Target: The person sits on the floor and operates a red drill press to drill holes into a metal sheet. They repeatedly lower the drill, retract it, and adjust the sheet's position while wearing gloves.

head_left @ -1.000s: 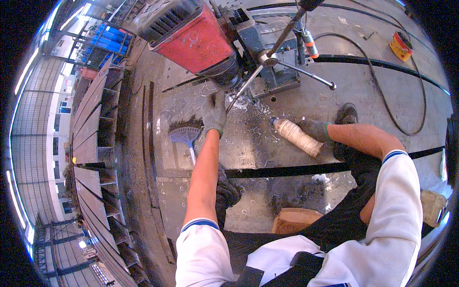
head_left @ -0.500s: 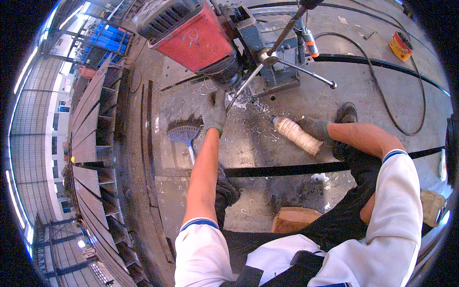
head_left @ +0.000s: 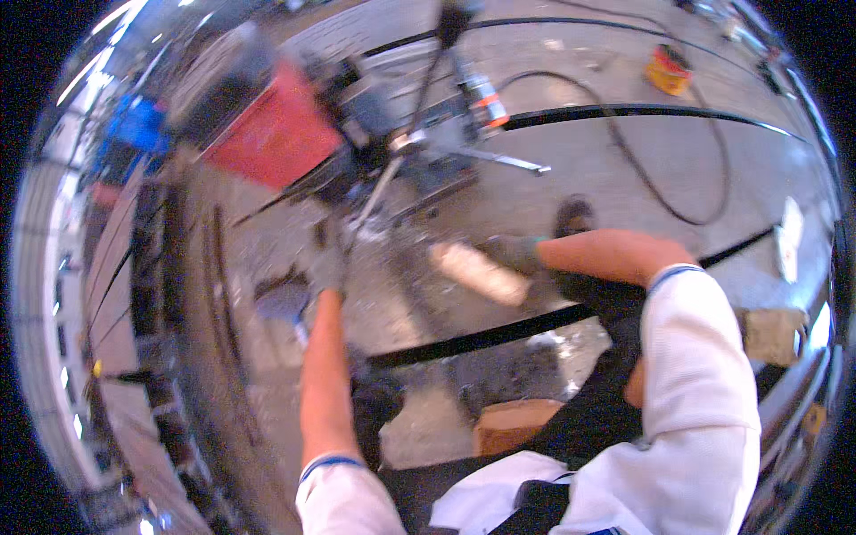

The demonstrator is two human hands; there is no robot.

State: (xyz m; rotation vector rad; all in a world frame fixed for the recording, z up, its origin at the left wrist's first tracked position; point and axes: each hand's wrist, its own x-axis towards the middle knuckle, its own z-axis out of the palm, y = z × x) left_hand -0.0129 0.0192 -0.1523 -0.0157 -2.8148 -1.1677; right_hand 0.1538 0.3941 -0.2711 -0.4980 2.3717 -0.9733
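My left hand [head_left: 328,266], in a grey glove, is beside the lower end of a red drilling machine [head_left: 276,129], close to its chuck. Motion blur smears its fingers, so I cannot tell whether they grip anything. The machine's spoked feed handle [head_left: 383,192] slants down close to this hand. In my gloved right hand [head_left: 517,253] is a bottle [head_left: 481,273] wrapped in cream-coloured material, lying tilted over the metal plate. A blue brush [head_left: 283,301] with dark bristles lies just left of my left wrist.
Pale shavings lie on the metal plate [head_left: 535,192] round the machine. A dark hose [head_left: 615,125] curves across the right side. Farther back stands a yellow-and-red container [head_left: 669,71]. A wooden block [head_left: 513,423] is near my legs. Dark gaps cut across the plate.
The view has swung, so the machine, hands and bottle appear farther left and lower, and the picture is blurred. Both hands keep about the same places beside the machine and bottle.
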